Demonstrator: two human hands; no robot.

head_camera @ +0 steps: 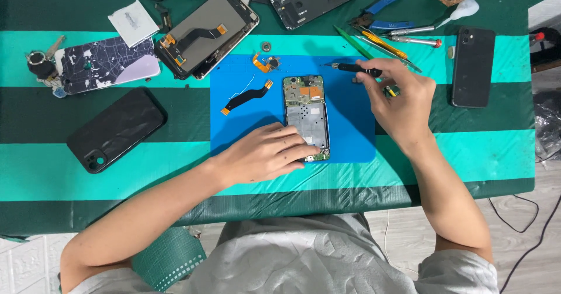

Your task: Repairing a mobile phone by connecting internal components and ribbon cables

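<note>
Two bare hands work over a blue rubber mat that lies in the middle of the bench, which is covered with a cloth of dark green and turquoise stripes. On the mat lies an opened phone frame with a grey metal plate and a green circuit board. The left hand rests flat on the lower part of this frame and presses it down with stretched fingers; its grip is open, holding nothing. The right hand is at the right side of the mat, and its grip is closed on a thin black screwdriver, whose tip points to the left, above the top right corner of the frame and apart from it.

Left of the frame, a black flat cable with orange ends lies on the mat. Toward the left edge of the bench lies a black phone, and near the right edge another black phone. At the far edge lie blue-handled pliers and a screen panel with its back up.
</note>
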